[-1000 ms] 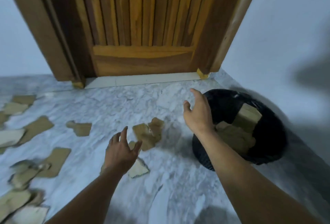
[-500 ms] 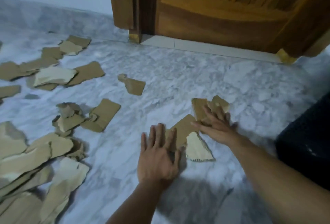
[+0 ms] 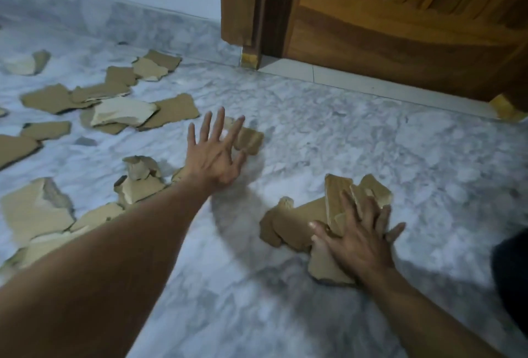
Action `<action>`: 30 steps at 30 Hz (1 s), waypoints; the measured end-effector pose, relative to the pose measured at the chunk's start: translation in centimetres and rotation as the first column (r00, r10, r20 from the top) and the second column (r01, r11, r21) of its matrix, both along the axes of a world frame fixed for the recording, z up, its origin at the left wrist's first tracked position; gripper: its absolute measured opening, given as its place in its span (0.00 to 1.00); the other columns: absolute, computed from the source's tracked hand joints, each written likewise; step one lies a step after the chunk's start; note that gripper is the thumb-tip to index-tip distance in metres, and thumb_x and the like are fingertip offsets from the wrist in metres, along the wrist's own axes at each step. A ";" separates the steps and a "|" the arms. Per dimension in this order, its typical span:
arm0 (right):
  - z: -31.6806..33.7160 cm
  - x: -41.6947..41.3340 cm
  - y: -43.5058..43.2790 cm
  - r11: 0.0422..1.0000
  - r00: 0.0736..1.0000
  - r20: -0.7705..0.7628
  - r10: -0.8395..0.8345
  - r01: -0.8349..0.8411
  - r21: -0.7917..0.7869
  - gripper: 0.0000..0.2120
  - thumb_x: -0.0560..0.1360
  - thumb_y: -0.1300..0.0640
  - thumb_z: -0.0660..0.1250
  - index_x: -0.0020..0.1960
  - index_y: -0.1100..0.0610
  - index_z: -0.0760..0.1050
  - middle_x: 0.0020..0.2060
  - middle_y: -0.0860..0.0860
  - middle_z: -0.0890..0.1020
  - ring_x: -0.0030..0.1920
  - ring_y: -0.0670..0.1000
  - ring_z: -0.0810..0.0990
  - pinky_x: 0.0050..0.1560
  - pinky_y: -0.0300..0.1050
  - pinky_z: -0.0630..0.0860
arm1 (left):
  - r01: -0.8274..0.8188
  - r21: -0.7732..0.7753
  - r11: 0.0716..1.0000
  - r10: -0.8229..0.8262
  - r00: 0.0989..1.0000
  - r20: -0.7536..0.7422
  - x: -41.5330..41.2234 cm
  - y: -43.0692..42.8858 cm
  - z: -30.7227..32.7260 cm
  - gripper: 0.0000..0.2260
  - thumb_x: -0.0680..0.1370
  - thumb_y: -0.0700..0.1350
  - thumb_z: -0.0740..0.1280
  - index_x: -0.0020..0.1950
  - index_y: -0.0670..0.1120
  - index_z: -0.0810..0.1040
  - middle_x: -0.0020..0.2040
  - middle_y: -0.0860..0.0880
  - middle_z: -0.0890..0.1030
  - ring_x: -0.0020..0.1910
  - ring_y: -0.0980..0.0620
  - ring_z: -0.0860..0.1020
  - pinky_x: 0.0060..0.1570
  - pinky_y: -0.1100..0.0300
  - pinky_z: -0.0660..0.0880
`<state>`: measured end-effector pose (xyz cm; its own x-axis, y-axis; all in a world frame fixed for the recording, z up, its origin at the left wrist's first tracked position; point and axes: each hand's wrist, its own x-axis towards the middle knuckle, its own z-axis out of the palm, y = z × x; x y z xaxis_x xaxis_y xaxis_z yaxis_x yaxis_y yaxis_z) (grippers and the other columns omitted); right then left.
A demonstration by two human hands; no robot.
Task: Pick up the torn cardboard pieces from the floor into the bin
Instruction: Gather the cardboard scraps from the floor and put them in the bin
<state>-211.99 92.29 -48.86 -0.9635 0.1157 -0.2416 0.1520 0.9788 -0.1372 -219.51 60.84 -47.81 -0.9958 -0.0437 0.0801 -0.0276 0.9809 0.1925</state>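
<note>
— While my right hand [image 3: 360, 240] lies flat, fingers spread, on the cardboard stack [image 3: 297, 222] in front of the door [image 3: 400, 29], what about my left hand [image 3: 215, 154]?

— Its fingers are fanned over the lone piece [image 3: 250, 140] nearer the door. I'd slide that to the stack, then scoop everything together. The bin [image 3: 511, 266] waits right of the door.

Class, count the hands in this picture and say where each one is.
2. The left hand, fingers spread, is over a small cardboard piece mid-floor; the right hand lies flat on a cardboard pile nearer the camera.
</note>
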 end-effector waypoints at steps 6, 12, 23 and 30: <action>-0.5 -0.5 -0.1 0.995 0.998 -0.021 0.053 -0.051 0.083 0.53 0.64 0.17 0.42 0.82 0.42 0.43 0.80 0.59 0.49 0.80 0.65 0.43 0.76 0.70 0.40 | 0.033 0.117 0.993 -0.044 0.995 0.092 2.9 0.9 -2.8 0.24 0.85 0.60 0.44 0.81 0.59 0.57 0.83 0.47 0.52 0.82 0.42 0.46 0.77 0.37 0.41; 0.6 2.7 -2.9 0.975 0.981 -0.017 0.192 -0.189 0.120 0.45 0.69 0.22 0.35 0.81 0.42 0.48 0.77 0.56 0.57 0.78 0.62 0.53 0.75 0.67 0.51 | 0.063 0.289 0.955 -0.084 0.995 0.059 10.8 8.2 -1.7 0.31 0.83 0.62 0.42 0.82 0.47 0.58 0.83 0.46 0.53 0.82 0.48 0.44 0.79 0.45 0.38; 2.9 6.9 0.2 0.892 0.978 -0.207 -0.025 -0.071 -0.446 0.30 0.78 0.31 0.60 0.76 0.41 0.63 0.82 0.51 0.45 0.81 0.57 0.48 0.77 0.63 0.50 | -0.065 0.472 0.879 0.131 0.986 -0.107 22.0 13.7 -0.1 0.39 0.76 0.75 0.52 0.80 0.53 0.58 0.81 0.53 0.58 0.82 0.46 0.43 0.77 0.42 0.33; 3.7 3.5 -1.1 0.934 0.930 0.219 0.296 -0.232 -0.273 0.46 0.65 0.18 0.59 0.78 0.29 0.47 0.82 0.43 0.39 0.80 0.62 0.32 0.71 0.77 0.32 | -0.053 0.193 0.980 0.022 0.987 0.158 25.2 14.6 -1.7 0.55 0.69 0.83 0.46 0.81 0.49 0.32 0.80 0.47 0.34 0.80 0.42 0.32 0.77 0.39 0.34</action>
<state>-208.47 91.17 -45.14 -0.8538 -0.2258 -0.4691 -0.0471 0.9308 -0.3624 -194.31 75.45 -49.49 -0.9928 -0.0806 -0.0883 -0.1079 0.9221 0.3716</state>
